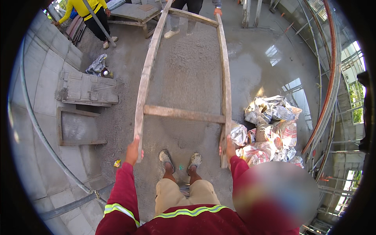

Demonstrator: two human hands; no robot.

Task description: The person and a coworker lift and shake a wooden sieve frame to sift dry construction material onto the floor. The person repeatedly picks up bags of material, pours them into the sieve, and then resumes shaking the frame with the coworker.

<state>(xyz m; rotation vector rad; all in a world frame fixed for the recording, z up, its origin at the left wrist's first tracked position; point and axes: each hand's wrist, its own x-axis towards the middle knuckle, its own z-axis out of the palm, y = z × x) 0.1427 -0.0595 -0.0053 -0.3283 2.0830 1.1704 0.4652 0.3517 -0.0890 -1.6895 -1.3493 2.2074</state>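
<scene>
A long wooden frame (184, 114), made of two rails with crosspieces, stretches away from me above the wet grey floor. My left hand (134, 150) is closed round the near end of its left rail. On the right rail's near end, my right hand (228, 149) is wrapped with the fingers partly hidden behind the wood. At the far end a co-worker's hand (217, 11) grips the right rail; the far end of the left rail runs up to the picture's top edge.
Crumpled sacks (270, 133) are piled right of the frame. A block-topped wooden stand (87, 88) and an open wooden frame (80, 143) lie along the left wall. Bent pipes (331, 78) line the right. A person in yellow (84, 9) stands far left beside a low table (135, 13).
</scene>
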